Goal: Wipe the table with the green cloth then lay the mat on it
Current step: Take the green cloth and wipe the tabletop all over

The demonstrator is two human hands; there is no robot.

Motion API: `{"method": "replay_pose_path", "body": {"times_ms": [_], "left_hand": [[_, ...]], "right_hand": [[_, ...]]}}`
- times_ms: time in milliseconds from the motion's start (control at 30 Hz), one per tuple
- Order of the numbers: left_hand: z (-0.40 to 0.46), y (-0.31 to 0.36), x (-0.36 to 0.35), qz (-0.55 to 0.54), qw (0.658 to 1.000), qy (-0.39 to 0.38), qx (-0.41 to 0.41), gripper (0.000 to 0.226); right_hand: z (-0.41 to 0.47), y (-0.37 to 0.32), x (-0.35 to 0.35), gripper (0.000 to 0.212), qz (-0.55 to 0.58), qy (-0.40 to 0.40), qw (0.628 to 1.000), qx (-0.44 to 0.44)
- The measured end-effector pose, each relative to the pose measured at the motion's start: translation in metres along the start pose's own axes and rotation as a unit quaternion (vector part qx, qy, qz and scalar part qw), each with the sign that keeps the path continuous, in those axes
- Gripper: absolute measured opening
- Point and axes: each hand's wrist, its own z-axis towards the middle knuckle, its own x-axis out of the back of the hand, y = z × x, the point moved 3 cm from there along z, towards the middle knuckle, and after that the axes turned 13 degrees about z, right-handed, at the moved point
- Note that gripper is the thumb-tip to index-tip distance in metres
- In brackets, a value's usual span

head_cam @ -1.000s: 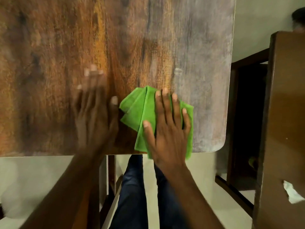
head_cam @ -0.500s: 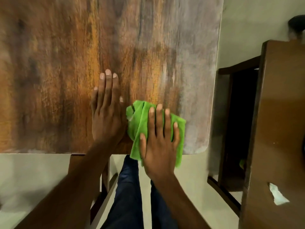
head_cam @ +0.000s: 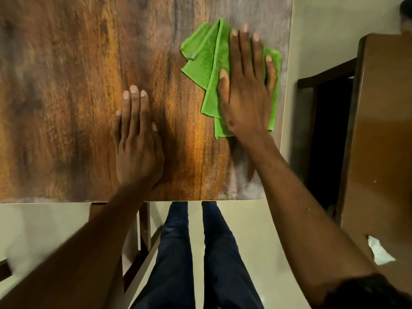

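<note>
Brown wood with dark streaks fills most of what we see: it is the top of the table (head_cam: 66, 97), and it turns grey near its right edge. Under its near edge we see a pale floor (head_cam: 256, 230) and our two legs in dark blue trousers (head_cam: 176, 253). On the right stands one brown cabinet (head_cam: 383, 130) with one bit of white paper (head_cam: 380, 253) on it (crumpled, we think), and a dark gap lies between it and the table. We count one green cloth (head_cam: 208, 63), lying folded and bunched on the table by the right edge. Our right hand (head_cam: 247, 92) lies flat on top of it, fingers straight and spread, pressing it down. Our left hand (head_cam: 136, 141) rests flat on the bare wood, fingers straight and close together, well apart from the cloth.
</note>
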Motion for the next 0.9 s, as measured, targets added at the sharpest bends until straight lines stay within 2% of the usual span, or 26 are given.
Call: {"method": "replay_pose_path", "body": {"times_ms": [67,167,233,333,400,467,567,667,900], "left_hand": [[0.000,-0.001,0.001,-0.002,1.000,-0.003,0.002,0.059],[0.001,0.000,0.003,-0.003,1.000,-0.006,0.000,0.058],[0.001,0.001,0.004,-0.015,1.000,-0.006,0.003,0.059],[0.000,0.001,0.006,-0.043,0.999,-0.008,-0.003,0.070],[0.000,0.000,0.005,-0.047,0.999,-0.006,-0.008,0.070],[-0.001,-0.001,0.004,-0.046,0.999,0.004,-0.002,0.059],[0.000,0.000,0.005,-0.047,0.999,0.004,0.006,0.056],[0.000,0.002,0.007,-0.040,0.999,-0.001,0.003,0.057],[0.000,0.003,0.009,-0.051,0.999,-0.013,0.006,0.057]], "right_hand": [[-0.030,0.001,0.002,0.062,0.003,0.000,1.000,-0.018],[-0.110,-0.019,0.002,0.067,0.001,-0.008,0.996,-0.090],[-0.155,-0.056,-0.012,0.071,0.006,-0.020,0.993,-0.119],[-0.186,-0.110,-0.032,0.068,0.052,-0.039,0.992,-0.108],[-0.189,-0.103,-0.033,0.066,0.041,-0.051,0.995,-0.075],[-0.196,-0.071,-0.021,0.067,0.035,-0.080,0.995,-0.039],[-0.202,-0.020,0.005,0.072,0.003,-0.085,0.995,-0.060],[-0.168,0.007,0.016,0.072,-0.003,-0.065,0.995,-0.076],[0.009,0.039,0.019,0.065,0.007,0.015,0.998,-0.056]]}}
